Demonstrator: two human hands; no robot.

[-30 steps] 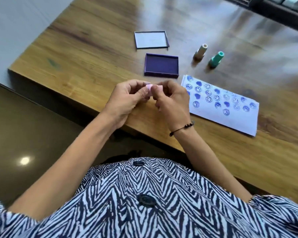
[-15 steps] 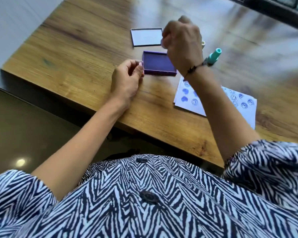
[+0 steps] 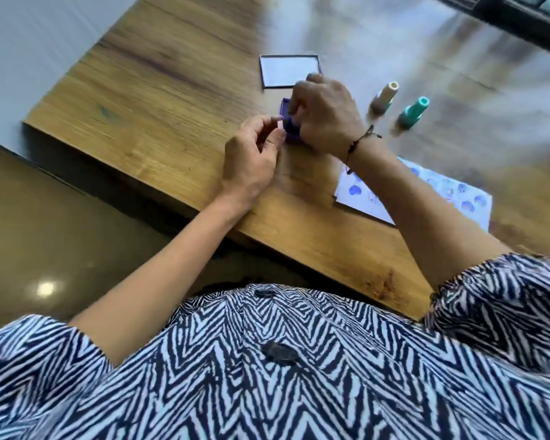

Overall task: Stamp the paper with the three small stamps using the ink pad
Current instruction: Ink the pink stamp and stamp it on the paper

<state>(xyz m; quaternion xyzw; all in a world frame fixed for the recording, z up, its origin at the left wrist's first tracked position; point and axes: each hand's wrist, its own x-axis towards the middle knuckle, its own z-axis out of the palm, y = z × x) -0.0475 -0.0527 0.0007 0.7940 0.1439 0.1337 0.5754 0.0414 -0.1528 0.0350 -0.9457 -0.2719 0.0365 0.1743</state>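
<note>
Right grip (image 3: 323, 114) is curled knuckles-up over the purple ink pad (image 3: 289, 128), hiding most of it; whatever it clasps is hidden, so its hold cannot be told. Left grip (image 3: 251, 157) rests on the worktop (image 3: 159, 100) just beside the pad's near corner, pinching a small pink piece (image 3: 280, 124) between thumb and forefinger. The pad's lid (image 3: 289, 70) lies just beyond. A cream stamp (image 3: 384, 97) and a teal stamp (image 3: 413, 113) stand to the right. Stamped paper (image 3: 458, 198) lies nearer, partly under the right forearm.
</note>
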